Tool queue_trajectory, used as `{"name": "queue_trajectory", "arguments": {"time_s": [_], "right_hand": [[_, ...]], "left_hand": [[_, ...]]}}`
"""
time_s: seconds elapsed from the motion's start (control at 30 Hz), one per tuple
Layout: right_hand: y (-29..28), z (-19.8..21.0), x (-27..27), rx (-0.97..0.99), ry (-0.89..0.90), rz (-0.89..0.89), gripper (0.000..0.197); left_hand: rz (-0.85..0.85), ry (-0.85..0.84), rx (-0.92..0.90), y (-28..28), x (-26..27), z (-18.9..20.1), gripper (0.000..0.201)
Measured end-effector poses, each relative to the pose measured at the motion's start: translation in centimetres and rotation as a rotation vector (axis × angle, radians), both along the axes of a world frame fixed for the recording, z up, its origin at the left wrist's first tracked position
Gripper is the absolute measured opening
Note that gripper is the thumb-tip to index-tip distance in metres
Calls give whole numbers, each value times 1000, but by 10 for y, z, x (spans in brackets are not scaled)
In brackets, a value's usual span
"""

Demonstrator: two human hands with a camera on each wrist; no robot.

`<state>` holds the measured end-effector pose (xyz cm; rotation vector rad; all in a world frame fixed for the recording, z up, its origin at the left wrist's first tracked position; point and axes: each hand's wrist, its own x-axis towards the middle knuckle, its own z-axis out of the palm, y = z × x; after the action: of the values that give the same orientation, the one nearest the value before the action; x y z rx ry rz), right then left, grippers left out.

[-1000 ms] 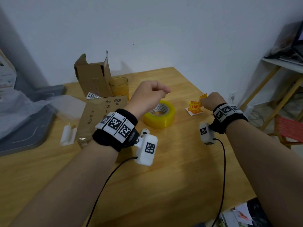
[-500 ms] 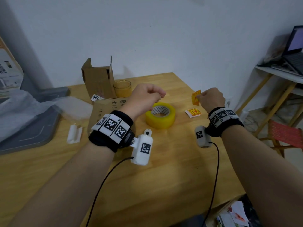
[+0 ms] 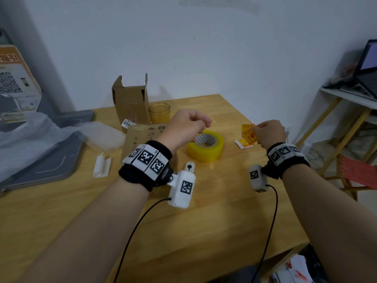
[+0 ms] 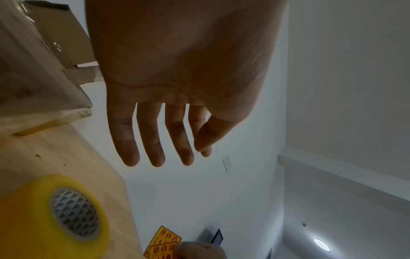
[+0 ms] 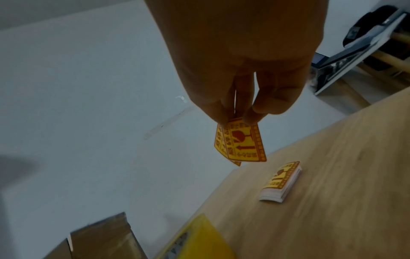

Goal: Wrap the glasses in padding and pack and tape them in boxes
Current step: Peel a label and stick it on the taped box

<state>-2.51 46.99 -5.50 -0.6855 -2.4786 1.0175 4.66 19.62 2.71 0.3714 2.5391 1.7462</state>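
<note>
- Head view: wooden table. The left hand is raised above the tape roll, knuckles up, so the fingers look bent from here. The right hand is up near the table's right edge, pinching yellow stickers. The sticker stack lies on the table just below them.
- Only the head view shows these: an amber glass standing unwrapped beside the open upright box, a flat taped box in front partly hidden by the left wrist, clear padding at left, and a small white part. A grey tray is cut off at the left edge. A shelf with a laptop is cut off at right.
- Left wrist view: left hand seen palm side, fingers straight and spread, thumb loose, holding nothing; this settles the head view's doubt. Tape roll at lower left, cut off. A box corner is blurred. The right hand's stickers peek in at the bottom edge.
- Right wrist view: right hand with thumb and fingertips pinching two overlapping stickers. Their print is too blurred to read. Sticker stack on the table below, apart from the held ones. Tape roll and a box are cut off at the bottom.
- Glass not seen in either wrist view.
</note>
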Motion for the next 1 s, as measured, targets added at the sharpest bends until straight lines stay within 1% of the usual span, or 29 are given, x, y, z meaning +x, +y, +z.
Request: {"name": "queue_trajectory", "arguments": {"time_s": [0.13,0.2,0.23,0.3,0.37,0.4,0.43,0.5,0.57,0.63,0.73,0.9,0.93,1.0], "right_hand": [[6,3,0,-170,85,-23,18],[11,3,1,-252,108,-28,7],[12,4,2,-282,109,-26,5],[18,2,1,-302,94,-16,27],[24,0,0,-261,44,-8,50],[27,-2,-1,-247,16,-5,57],[30,-3,-1,-252,-9,1,60],[37,-6,-1,-302,-60,20,57],[42,-10,-2,-370,-103,61,47],[44,-14,-1,-464,-120,92,40],[42,-15,0,-601,-127,176,35],[40,-12,4,-647,-187,313,33],[40,-12,4,-651,-189,333,33],[43,-10,6,-650,-205,384,32]], "left_hand": [[-9,-33,-6,17,-9,-4,22],[-9,-77,-9,31,-15,-4,18],[-11,-110,-9,38,-19,-4,16],[-23,-171,0,54,-25,-4,16],[-42,-201,-7,67,-31,-6,17],[-50,-206,-20,72,-32,-7,17],[-57,-213,-31,76,-34,-10,17],[-65,-232,-37,82,-36,-15,15],[-65,-241,-57,85,-38,-21,16],[-68,-233,-78,88,-40,-25,18],[-69,-233,-91,94,-44,-32,17],[-2,-195,-157,112,-58,-49,15],[14,-195,-182,117,-63,-52,19],[15,-204,-216,125,-76,-58,37]]}}
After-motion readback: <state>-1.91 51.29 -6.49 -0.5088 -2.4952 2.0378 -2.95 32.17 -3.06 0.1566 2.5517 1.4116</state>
